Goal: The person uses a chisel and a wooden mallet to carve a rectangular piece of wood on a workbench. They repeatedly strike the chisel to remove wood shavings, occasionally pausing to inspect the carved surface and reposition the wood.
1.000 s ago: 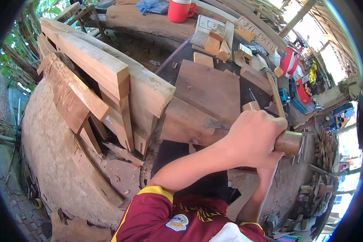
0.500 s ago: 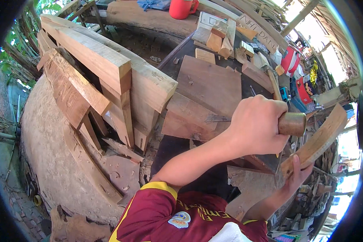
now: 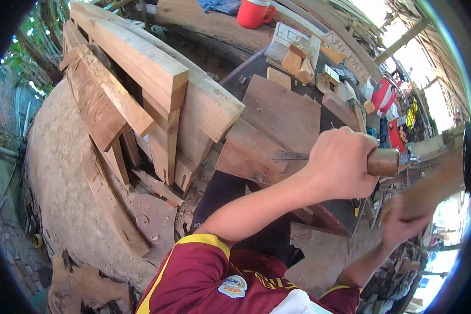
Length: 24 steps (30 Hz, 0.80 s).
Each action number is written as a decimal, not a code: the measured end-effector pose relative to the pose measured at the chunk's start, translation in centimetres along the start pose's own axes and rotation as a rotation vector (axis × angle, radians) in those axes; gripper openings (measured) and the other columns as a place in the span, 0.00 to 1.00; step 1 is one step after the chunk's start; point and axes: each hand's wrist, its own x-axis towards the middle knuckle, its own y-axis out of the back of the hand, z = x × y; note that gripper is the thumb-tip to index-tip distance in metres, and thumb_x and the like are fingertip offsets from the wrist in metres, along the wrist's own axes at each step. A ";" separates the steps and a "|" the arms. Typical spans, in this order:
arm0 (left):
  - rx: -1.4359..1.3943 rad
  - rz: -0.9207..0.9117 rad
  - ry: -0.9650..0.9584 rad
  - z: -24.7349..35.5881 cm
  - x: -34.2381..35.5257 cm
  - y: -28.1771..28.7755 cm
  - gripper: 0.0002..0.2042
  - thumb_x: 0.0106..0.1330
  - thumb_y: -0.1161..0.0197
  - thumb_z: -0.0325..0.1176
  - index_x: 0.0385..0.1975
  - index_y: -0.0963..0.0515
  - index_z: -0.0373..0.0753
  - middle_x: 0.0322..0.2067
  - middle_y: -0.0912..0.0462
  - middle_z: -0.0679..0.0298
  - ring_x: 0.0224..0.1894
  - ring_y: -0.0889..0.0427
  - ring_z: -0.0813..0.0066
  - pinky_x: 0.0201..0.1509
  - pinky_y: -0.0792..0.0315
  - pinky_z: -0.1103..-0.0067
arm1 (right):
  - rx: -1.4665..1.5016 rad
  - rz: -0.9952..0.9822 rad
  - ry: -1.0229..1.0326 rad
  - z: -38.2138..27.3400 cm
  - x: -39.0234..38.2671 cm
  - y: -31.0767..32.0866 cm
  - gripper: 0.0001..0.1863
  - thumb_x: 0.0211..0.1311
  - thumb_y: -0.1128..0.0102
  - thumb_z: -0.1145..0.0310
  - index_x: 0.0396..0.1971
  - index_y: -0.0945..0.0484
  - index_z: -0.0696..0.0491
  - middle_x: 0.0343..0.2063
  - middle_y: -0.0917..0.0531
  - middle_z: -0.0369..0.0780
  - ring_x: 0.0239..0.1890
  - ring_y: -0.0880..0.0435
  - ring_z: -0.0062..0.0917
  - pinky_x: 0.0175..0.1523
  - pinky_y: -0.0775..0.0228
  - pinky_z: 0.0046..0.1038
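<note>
My left hand (image 3: 343, 165) is wrapped in a fist around a chisel. The chisel's thick wooden handle (image 3: 384, 163) sticks out on the right of the fist, and its flat metal blade (image 3: 291, 156) points left over a brown wooden board (image 3: 246, 149). Whether the blade touches the board I cannot tell. At the right, my right hand (image 3: 409, 220) grips a long piece of wood (image 3: 434, 183). Both are smeared by motion, and the wood's far end runs out at the dark rim. It is apart from the chisel handle.
A flat brown panel (image 3: 283, 112) lies on the dark bench behind the chisel, with small wood blocks (image 3: 298, 60) farther back. Thick pale beams (image 3: 136, 57) lean at the left. A red mug (image 3: 255, 14) stands at the far side. Tools and bags crowd the right.
The piece of wood in my right hand has swung up and to the right, away from the chisel handle. My left hand keeps its grip on the chisel. The whole view has shifted slightly.
</note>
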 end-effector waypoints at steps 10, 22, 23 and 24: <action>-0.030 -0.041 0.019 0.2 0.2 -0.4 0.07 0.34 0.38 0.31 0.13 0.25 0.37 0.16 0.24 0.50 0.24 0.21 0.50 0.31 0.26 0.65 | 0.064 0.064 -0.130 0.5 0.5 2.1 0.43 0.47 0.31 0.72 0.63 0.45 0.59 0.60 0.35 0.51 0.59 0.32 0.38 0.62 0.41 0.39; 0.125 -0.182 -0.006 -0.1 -0.7 -1.6 0.09 0.33 0.37 0.34 0.15 0.25 0.39 0.14 0.25 0.53 0.22 0.22 0.50 0.27 0.28 0.64 | 0.224 0.130 -0.338 -1.7 -3.0 0.2 0.46 0.47 0.32 0.75 0.66 0.50 0.60 0.61 0.38 0.50 0.60 0.35 0.36 0.65 0.45 0.37; 0.159 -0.183 -0.001 -0.2 -0.9 -1.7 0.09 0.33 0.37 0.34 0.15 0.25 0.39 0.14 0.25 0.54 0.22 0.22 0.50 0.26 0.28 0.64 | 0.157 0.192 -0.329 -1.7 -4.2 -0.7 0.46 0.47 0.32 0.75 0.66 0.50 0.60 0.61 0.38 0.50 0.60 0.35 0.36 0.64 0.44 0.36; 0.192 -0.185 0.004 -0.6 -1.1 -1.9 0.09 0.33 0.37 0.34 0.15 0.26 0.39 0.14 0.25 0.54 0.22 0.22 0.51 0.26 0.28 0.65 | 0.135 -0.047 -0.246 -0.8 -5.6 -0.5 0.45 0.47 0.34 0.76 0.65 0.49 0.60 0.61 0.38 0.51 0.61 0.35 0.37 0.65 0.45 0.37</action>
